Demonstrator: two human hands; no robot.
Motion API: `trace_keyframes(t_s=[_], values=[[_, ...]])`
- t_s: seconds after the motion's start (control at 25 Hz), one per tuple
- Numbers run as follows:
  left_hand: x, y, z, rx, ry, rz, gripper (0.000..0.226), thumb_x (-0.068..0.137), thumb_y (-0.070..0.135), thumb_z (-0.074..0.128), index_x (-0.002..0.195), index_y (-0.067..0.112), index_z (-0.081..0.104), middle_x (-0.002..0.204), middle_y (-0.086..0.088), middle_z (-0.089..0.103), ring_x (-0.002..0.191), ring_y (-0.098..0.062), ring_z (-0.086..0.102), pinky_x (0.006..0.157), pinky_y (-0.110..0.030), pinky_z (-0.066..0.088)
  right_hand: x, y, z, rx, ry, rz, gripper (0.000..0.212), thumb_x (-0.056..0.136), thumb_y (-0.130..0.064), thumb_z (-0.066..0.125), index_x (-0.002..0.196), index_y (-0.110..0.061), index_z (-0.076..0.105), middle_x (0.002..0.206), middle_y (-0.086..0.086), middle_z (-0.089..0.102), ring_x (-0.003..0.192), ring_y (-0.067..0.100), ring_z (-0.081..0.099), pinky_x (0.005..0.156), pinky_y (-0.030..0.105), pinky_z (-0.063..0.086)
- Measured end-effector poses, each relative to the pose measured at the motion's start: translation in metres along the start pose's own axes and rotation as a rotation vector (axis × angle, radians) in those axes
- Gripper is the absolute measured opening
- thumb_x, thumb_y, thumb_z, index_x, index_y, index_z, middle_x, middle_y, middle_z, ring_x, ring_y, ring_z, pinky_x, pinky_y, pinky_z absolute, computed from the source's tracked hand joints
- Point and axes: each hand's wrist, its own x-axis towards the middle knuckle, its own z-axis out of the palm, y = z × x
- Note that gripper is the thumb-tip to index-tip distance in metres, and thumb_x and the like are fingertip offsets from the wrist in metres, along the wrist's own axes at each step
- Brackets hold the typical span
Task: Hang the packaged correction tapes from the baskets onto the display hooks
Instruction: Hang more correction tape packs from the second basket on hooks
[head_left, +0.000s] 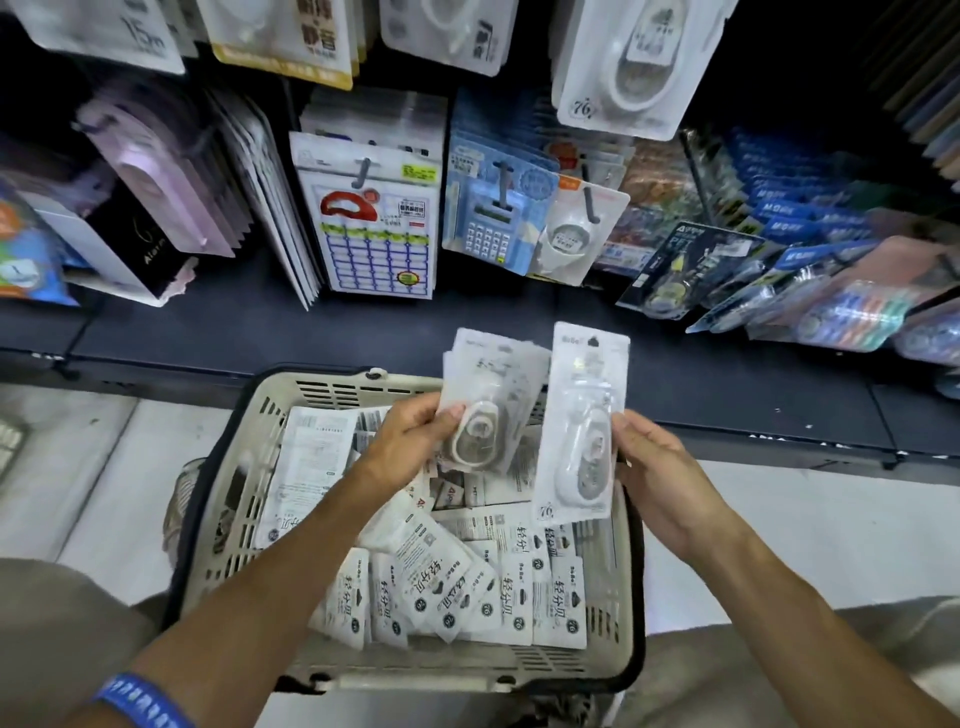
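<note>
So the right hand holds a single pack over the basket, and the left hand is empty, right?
Not quite. The head view shows the left hand gripping a stack of packs. The right hand does hold a single pack over the basket.

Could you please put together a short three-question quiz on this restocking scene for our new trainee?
1. True or false: the right hand holds a single packaged correction tape upright.
2. What does the left hand grip? A) a calculator B) a fanned bunch of packages C) the basket handle
3. Where do the remaining packages lie?

Key: 1 true; 2 B; 3 loose in the basket below the hands, in front of the display hooks.
</note>
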Motion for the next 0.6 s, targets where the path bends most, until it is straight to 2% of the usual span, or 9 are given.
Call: trace_keyframes(t_s=[0.12, 0.2, 0.24, 0.28, 0.36, 0.44, 0.48, 0.56, 0.6], values=[[0.0, 0.007, 0.007, -0.361, 0.049, -0.257, 0.025, 0.105, 0.016, 0.05, 0.117, 0.012, 0.072, 0.104, -0.003, 0.08, 0.095, -0.021, 0.074, 0.078, -0.028, 0.06, 0.002, 0.014, 0.03, -0.085, 0.093, 0.116, 0.024, 0.101, -0.028, 0.054, 0.113, -0.013, 0.07, 0.114, 0.011, 0.075, 0.096, 0.023, 0.074, 0.076, 0.032, 0.06], [-0.01, 0.004, 0.017, -0.474, -0.033, -0.395, 0.043, 0.107, 0.043, 0.041, 0.129, 0.018, 0.068, 0.124, -0.009, 0.074, 0.115, -0.032, 0.068, 0.098, -0.046, 0.055, 0.001, 0.031, 0.061, -0.293, 0.203, 0.2, 0.017, 0.106, -0.026, 0.049, 0.104, -0.017, 0.064, 0.105, 0.009, 0.072, 0.08, 0.018, 0.071, 0.064, 0.029, 0.059], [-0.017, 0.0, 0.021, -0.47, -0.097, -0.435, 0.054, 0.103, 0.059, 0.038, 0.133, 0.023, 0.065, 0.13, -0.008, 0.071, 0.121, -0.033, 0.065, 0.103, -0.054, 0.05, 0.001, 0.04, 0.077, -0.367, 0.276, 0.233, 0.015, 0.106, -0.024, 0.048, 0.099, -0.02, 0.06, 0.101, 0.008, 0.069, 0.067, 0.014, 0.067, 0.054, 0.026, 0.056], [-0.024, -0.005, 0.023, -0.426, -0.142, -0.469, 0.06, 0.096, 0.068, 0.046, 0.136, 0.026, 0.062, 0.131, -0.007, 0.07, 0.123, -0.033, 0.064, 0.105, -0.058, 0.048, 0.0, 0.048, 0.089, -0.401, 0.343, 0.262, 0.014, 0.106, -0.022, 0.047, 0.097, -0.022, 0.057, 0.097, 0.008, 0.068, 0.054, 0.009, 0.062, 0.044, 0.023, 0.05], [-0.033, -0.015, 0.019, -0.323, -0.088, -0.528, 0.074, 0.075, 0.055, 0.08, 0.137, 0.023, 0.057, 0.122, -0.005, 0.075, 0.117, -0.029, 0.067, 0.105, -0.059, 0.048, 0.002, 0.064, 0.103, -0.36, 0.394, 0.314, 0.011, 0.106, -0.021, 0.047, 0.099, -0.021, 0.056, 0.093, 0.009, 0.068, 0.044, 0.007, 0.058, 0.037, 0.021, 0.045], [-0.034, -0.026, 0.008, -0.242, 0.058, -0.541, 0.078, 0.063, 0.032, 0.09, 0.133, 0.018, 0.058, 0.109, -0.002, 0.079, 0.106, -0.025, 0.073, 0.099, -0.053, 0.053, 0.006, 0.075, 0.098, -0.381, 0.372, 0.317, 0.011, 0.105, -0.023, 0.051, 0.106, -0.017, 0.06, 0.107, 0.01, 0.071, 0.069, 0.015, 0.067, 0.053, 0.027, 0.054], [-0.034, -0.031, 0.002, -0.201, 0.103, -0.538, 0.072, 0.064, 0.025, 0.09, 0.129, 0.019, 0.06, 0.105, 0.0, 0.08, 0.099, -0.021, 0.075, 0.093, -0.047, 0.057, 0.007, 0.077, 0.089, -0.523, 0.382, 0.276, 0.014, 0.103, -0.024, 0.054, 0.114, -0.017, 0.06, 0.119, 0.007, 0.067, 0.085, 0.019, 0.068, 0.063, 0.029, 0.055], [-0.034, -0.036, -0.006, -0.073, 0.142, -0.499, 0.056, 0.071, 0.019, 0.09, 0.118, 0.028, 0.061, 0.101, 0.008, 0.08, 0.088, -0.007, 0.075, 0.081, -0.027, 0.057, 0.012, 0.08, 0.067, -0.96, 0.471, 0.159, 0.037, 0.098, -0.02, 0.06, 0.133, -0.017, 0.05, 0.138, 0.007, 0.053, 0.114, 0.026, 0.058, 0.088, 0.037, 0.054], [-0.034, -0.038, -0.006, -0.015, 0.154, -0.463, 0.053, 0.073, 0.019, 0.09, 0.114, 0.032, 0.059, 0.096, 0.014, 0.079, 0.084, -0.001, 0.074, 0.077, -0.02, 0.056, 0.016, 0.08, 0.062, -1.058, 0.519, 0.111, 0.049, 0.094, -0.017, 0.064, 0.138, -0.016, 0.044, 0.144, 0.009, 0.046, 0.125, 0.03, 0.051, 0.099, 0.042, 0.049]])
